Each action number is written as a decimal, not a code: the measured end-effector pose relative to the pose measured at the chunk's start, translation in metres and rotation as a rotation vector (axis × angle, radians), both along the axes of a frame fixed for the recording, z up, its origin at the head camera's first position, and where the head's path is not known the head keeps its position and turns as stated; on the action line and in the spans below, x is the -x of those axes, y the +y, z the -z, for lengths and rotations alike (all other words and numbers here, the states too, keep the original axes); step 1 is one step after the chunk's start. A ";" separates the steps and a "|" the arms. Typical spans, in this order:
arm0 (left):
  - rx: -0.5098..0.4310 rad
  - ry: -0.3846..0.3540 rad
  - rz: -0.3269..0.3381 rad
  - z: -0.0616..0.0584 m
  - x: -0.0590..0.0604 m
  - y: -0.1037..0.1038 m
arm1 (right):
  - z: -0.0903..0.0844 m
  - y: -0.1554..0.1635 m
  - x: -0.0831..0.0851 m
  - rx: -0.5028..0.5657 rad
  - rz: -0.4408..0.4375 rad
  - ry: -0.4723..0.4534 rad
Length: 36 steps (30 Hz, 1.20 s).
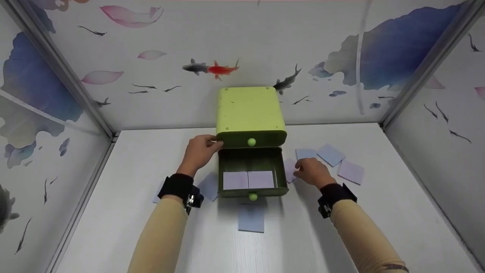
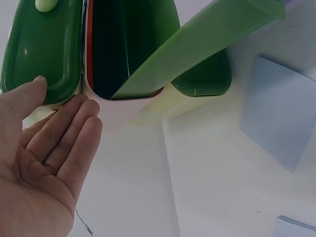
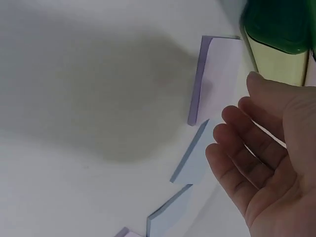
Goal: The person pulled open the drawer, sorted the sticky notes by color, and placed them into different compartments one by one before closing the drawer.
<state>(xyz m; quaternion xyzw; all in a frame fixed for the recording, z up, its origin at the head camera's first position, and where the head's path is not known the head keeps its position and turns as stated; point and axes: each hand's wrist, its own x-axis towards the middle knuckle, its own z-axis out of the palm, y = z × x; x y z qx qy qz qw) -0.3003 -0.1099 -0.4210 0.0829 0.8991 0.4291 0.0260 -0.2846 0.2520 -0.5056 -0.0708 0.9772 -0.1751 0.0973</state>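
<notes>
A green two-drawer box [image 1: 250, 110] stands against the back wall, its lower drawer [image 1: 285, 170] pulled out and its upper drawer [image 1: 235, 139] closed. Two lilac sticky note pads [image 1: 235, 180] lie side by side in the open drawer. At the box's left front corner, my left hand [image 1: 199, 151] holds on, thumb against the upper drawer's front and fingers at the side. My right hand [image 1: 312, 171] is right of the open drawer, fingers loosely bent and holding nothing. Beside those fingers is a lilac pad [image 3: 220, 81] on the table, partly covered by the hand in the head view.
Right of the box lie blue pads [image 1: 331, 154] and another lilac pad [image 1: 351, 172]. One blue pad [image 1: 251, 219] is in front of the drawer; another blue pad [image 2: 279, 111] lies to its left. White patterned walls [image 1: 151, 68] enclose the table at the back and sides.
</notes>
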 end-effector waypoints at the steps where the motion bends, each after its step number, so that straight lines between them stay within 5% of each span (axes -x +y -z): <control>1: 0.000 0.003 0.001 0.000 0.000 0.000 | 0.003 -0.002 0.001 -0.005 0.016 -0.006; 8: -0.002 0.006 -0.002 0.002 0.002 -0.001 | 0.024 -0.017 0.007 -0.040 0.092 0.026; 15: -0.010 0.000 -0.015 0.001 0.000 0.000 | 0.036 -0.029 0.007 -0.080 0.061 0.104; 36: 0.009 -0.003 -0.009 0.001 0.002 -0.002 | 0.035 -0.035 0.004 -0.160 -0.001 0.126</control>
